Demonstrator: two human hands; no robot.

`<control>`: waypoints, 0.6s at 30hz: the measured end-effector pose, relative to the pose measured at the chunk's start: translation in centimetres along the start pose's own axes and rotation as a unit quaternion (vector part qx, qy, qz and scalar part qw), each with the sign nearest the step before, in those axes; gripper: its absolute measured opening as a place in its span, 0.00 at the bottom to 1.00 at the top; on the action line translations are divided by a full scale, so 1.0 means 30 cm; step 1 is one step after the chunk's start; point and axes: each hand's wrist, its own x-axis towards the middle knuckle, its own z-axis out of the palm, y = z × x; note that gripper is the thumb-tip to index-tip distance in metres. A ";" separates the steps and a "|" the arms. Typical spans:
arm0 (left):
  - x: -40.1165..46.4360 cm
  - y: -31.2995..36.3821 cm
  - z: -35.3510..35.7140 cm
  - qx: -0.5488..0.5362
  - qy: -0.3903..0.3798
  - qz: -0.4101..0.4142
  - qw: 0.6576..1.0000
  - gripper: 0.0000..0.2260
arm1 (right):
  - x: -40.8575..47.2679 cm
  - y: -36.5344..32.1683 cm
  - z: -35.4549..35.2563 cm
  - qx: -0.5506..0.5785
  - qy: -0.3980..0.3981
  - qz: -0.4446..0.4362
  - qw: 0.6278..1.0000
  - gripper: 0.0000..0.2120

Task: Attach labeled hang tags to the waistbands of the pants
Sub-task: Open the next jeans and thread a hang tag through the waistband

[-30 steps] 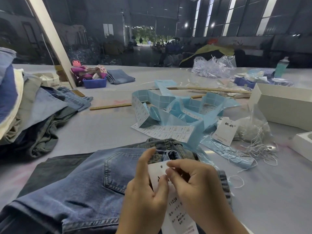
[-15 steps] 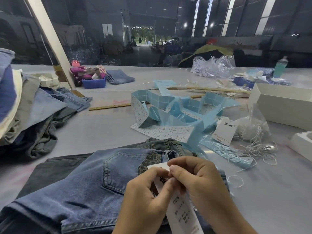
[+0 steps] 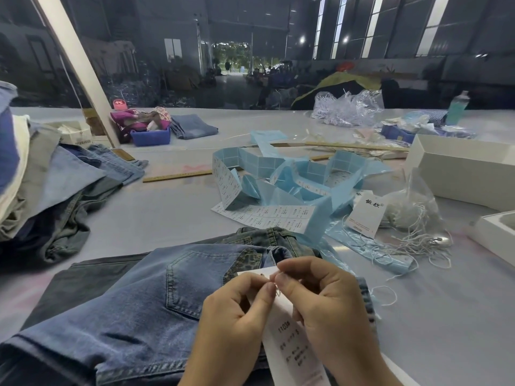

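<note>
Pinching at the top of a white hang tag (image 3: pixel 292 346), both hands meet over the blue jeans (image 3: pixel 145 310) that lie flat on the grey table (image 3: pixel 167 213) nearest the camera. The left hand (image 3: pixel 237 324) has its fingers curled, thumb and forefinger nipping the tag's upper edge; the right hand (image 3: pixel 326 299) is curled too, its fingertips pressed against the left's at the same spot, where a thin string (image 3: pixel 276 277) shows between them (too fine to tell which fingers hold it). The tag hangs down between the two wrists, printed side up, just beside the jeans' waistband (image 3: pixel 278 252), whose belt loop stands up right behind the fingers. A darker pair of pants (image 3: pixel 83 277) lies beneath the blue one. Beyond them sprawls a crumpled strip of blue label sheets (image 3: pixel 278 179), with a loose tag (image 3: pixel 367 213) and a tangle of white strings (image 3: pixel 418 235) to the right. A heap of folded jeans (image 3: pixel 55 190) sits at the left.
</note>
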 end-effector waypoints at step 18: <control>0.006 -0.022 -0.029 -0.045 -0.055 -0.027 0.997 0.11 | -0.019 0.047 -0.058 -0.313 -0.093 -0.234 0.916 0.06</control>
